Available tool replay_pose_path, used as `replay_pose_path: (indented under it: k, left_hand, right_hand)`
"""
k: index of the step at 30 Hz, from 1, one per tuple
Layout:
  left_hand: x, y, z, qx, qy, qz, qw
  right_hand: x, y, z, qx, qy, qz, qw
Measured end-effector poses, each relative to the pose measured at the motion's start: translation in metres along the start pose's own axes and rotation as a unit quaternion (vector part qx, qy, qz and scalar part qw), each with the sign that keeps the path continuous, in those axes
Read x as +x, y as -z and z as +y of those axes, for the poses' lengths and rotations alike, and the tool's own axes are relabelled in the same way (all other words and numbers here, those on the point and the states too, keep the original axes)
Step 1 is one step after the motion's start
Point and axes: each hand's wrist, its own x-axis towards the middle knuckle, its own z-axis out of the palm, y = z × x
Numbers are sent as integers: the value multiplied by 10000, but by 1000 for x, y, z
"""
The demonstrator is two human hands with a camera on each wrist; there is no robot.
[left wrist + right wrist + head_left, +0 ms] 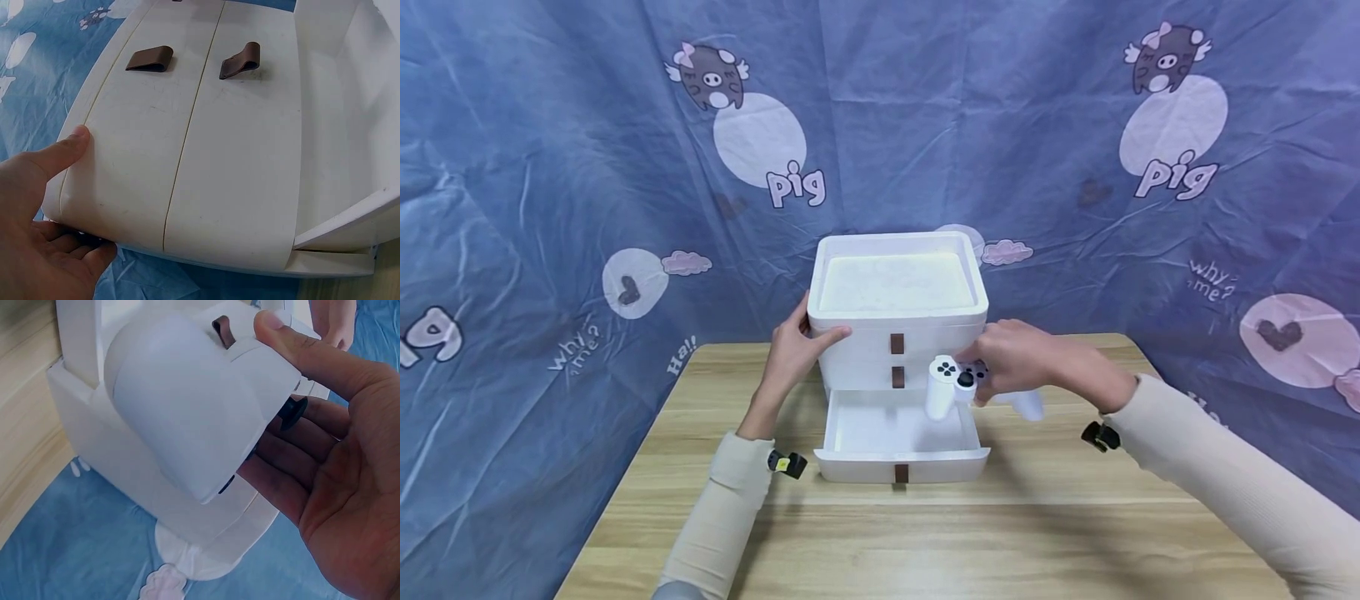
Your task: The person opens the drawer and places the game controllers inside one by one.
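Note:
A white drawer unit (859, 360) stands on the table with brown pull tabs on its drawers. Its bottom drawer (859, 469) is pulled out, and the inside shows bare. My left hand (792, 348) grips the unit's upper left corner, thumb on the front face and fingers along the side, as the left wrist view also shows. In my right hand (1021, 357) is a white game controller (942, 390) with black buttons and sticks, held above the right part of the pulled-out drawer. The right wrist view shows the controller (178, 400) between thumb and fingers.
The unit's top is a shallow tray (895, 315) with a raised rim. Wood-grain table (895, 542) surrounds the unit. Close behind hangs a blue printed cloth (895, 150). Each forearm carries a small black wrist device.

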Motion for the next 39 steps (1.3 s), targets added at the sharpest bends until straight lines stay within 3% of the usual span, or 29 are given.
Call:
replay_pose_path:
  k: [9, 20, 39]
  left_hand:
    - [1, 0, -2, 68, -36, -6, 10000]
    - [3, 1, -2, 65, -76, -12, 9999]
    - [0, 0, -1, 103, 1, 12, 9999]
  right_hand:
    - [18, 1, -13, 16, 375, -68, 9993]
    - [44, -2, -30, -177, 463, -617, 9969]
    - [82, -41, -40, -631, 475, -1015, 9917]
